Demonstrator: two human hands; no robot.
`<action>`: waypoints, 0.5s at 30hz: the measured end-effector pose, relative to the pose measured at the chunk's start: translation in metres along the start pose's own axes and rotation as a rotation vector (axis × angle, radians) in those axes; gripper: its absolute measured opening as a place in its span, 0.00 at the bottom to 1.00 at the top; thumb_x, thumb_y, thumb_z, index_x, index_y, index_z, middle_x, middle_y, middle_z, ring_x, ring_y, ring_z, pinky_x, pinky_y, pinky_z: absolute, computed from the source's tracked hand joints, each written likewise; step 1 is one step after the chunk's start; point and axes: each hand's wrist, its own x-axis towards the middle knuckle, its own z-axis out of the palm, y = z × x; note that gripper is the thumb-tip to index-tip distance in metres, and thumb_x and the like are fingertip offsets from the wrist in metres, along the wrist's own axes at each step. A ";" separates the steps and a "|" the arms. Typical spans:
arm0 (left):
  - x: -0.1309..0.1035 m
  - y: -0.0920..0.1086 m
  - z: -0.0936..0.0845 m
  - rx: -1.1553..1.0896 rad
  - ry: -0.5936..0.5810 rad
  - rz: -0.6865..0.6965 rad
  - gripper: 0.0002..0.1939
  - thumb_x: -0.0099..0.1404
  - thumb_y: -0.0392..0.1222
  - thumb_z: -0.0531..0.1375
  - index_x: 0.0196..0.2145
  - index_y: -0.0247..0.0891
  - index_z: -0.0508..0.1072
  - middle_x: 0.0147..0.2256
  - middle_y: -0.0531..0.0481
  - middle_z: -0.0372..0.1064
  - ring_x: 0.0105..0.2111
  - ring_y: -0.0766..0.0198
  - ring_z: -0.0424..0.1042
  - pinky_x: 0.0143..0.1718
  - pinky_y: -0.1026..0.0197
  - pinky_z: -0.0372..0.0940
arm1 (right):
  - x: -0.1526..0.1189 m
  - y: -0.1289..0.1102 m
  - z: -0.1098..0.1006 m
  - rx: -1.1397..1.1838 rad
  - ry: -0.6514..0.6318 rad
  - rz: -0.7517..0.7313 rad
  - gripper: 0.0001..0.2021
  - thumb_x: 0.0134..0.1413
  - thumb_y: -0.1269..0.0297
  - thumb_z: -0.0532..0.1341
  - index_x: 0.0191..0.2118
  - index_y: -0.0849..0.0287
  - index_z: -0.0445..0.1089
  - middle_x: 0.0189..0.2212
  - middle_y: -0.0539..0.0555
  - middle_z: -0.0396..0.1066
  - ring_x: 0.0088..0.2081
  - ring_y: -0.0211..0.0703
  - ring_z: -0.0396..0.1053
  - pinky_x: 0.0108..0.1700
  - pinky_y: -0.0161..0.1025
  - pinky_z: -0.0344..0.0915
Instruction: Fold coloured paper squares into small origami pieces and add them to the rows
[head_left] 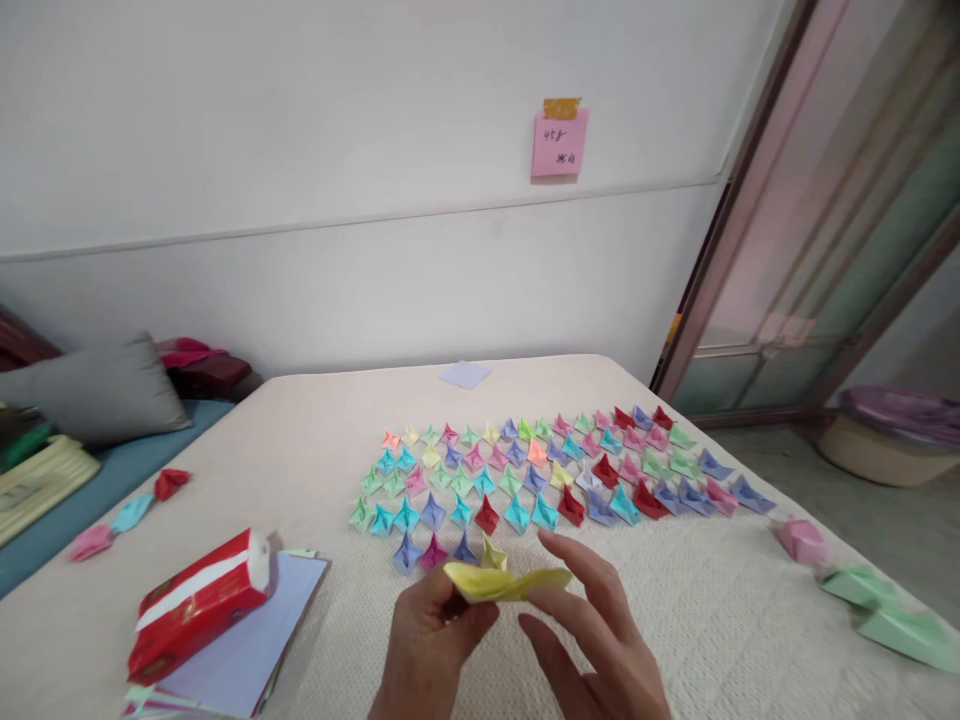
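Observation:
A folded yellow paper (499,586) is held up over the near middle of the cream-covered table (315,440). My left hand (431,630) pinches its left part between thumb and fingers. My right hand (596,625) is at the paper's right end, its fingers apart, with a fingertip touching the fold. Just beyond the hands stand several rows of small folded paper boats (487,514) in red, blue, green, pink and yellow. The front row, with a magenta one (433,553), is partly hidden by the yellow paper and my left hand.
At the left, a red tissue pack (201,600) lies on a stack of coloured sheets (251,640). Loose folded pieces (131,513) lie beyond it; green ones (889,615) lie at the right edge. A lilac sheet (465,375) is at the back, near the wall.

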 end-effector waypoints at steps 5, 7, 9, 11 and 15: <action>0.000 0.007 0.000 0.091 -0.052 0.083 0.06 0.58 0.42 0.68 0.34 0.41 0.81 0.32 0.49 0.78 0.34 0.57 0.75 0.38 0.60 0.69 | 0.001 -0.003 0.003 0.033 0.013 -0.001 0.14 0.57 0.76 0.56 0.42 0.48 0.70 0.56 0.56 0.63 0.54 0.55 0.66 0.54 0.52 0.65; 0.000 0.008 0.001 0.154 -0.056 0.141 0.05 0.59 0.43 0.67 0.32 0.40 0.80 0.30 0.49 0.78 0.32 0.59 0.74 0.36 0.62 0.67 | 0.003 -0.004 0.003 0.037 -0.002 0.004 0.13 0.57 0.75 0.56 0.41 0.48 0.70 0.55 0.56 0.64 0.53 0.55 0.66 0.53 0.52 0.66; 0.001 0.008 0.001 0.188 -0.064 0.182 0.06 0.59 0.44 0.67 0.30 0.40 0.80 0.30 0.50 0.77 0.31 0.60 0.73 0.34 0.64 0.66 | 0.004 -0.005 0.001 0.048 -0.021 0.013 0.12 0.58 0.75 0.57 0.41 0.48 0.69 0.55 0.56 0.65 0.53 0.56 0.67 0.52 0.52 0.67; 0.001 0.006 0.001 0.183 -0.066 0.179 0.06 0.59 0.44 0.67 0.30 0.40 0.80 0.30 0.50 0.77 0.31 0.61 0.72 0.34 0.64 0.65 | 0.006 -0.005 -0.002 0.052 -0.046 0.025 0.12 0.58 0.74 0.57 0.42 0.48 0.69 0.55 0.57 0.65 0.54 0.56 0.67 0.52 0.52 0.67; 0.001 0.001 0.001 0.094 -0.052 0.069 0.06 0.57 0.43 0.68 0.34 0.41 0.81 0.31 0.50 0.78 0.32 0.58 0.74 0.35 0.61 0.66 | 0.008 -0.002 -0.007 0.032 -0.114 -0.001 0.14 0.55 0.74 0.60 0.46 0.49 0.68 0.56 0.59 0.67 0.55 0.57 0.67 0.52 0.51 0.69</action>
